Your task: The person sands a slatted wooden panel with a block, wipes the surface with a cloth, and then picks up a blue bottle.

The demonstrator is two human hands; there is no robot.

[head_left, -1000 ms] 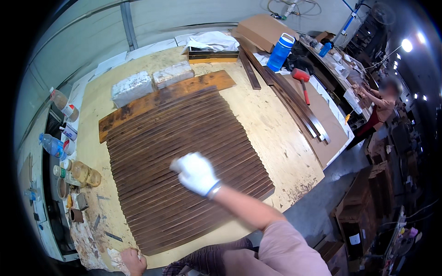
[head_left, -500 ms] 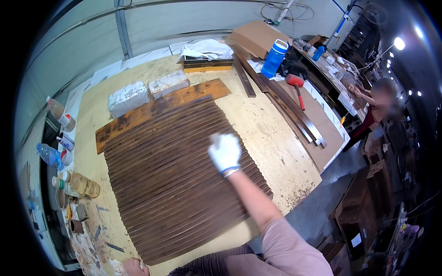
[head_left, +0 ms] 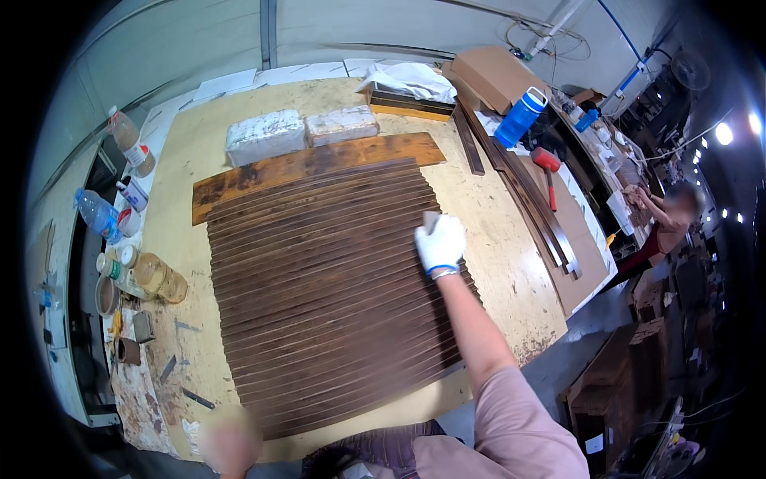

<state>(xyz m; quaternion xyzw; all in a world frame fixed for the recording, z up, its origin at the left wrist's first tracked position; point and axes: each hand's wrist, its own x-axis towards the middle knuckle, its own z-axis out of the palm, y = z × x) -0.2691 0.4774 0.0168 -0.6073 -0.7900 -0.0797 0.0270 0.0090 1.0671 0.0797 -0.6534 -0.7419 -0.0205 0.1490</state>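
Right hand [head_left: 440, 243] shifted along slats [head_left: 319, 295]

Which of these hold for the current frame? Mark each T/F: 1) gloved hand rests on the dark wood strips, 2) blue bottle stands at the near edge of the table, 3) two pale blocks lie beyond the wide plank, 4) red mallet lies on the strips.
1) The gloved right hand rests on the dark wood strips: true.
2) False: the blue bottle stands at the far right, beside the cardboard box.
3) The two pale blocks lie beyond the wide plank: true.
4) False: the red mallet lies to the right, off the strips.
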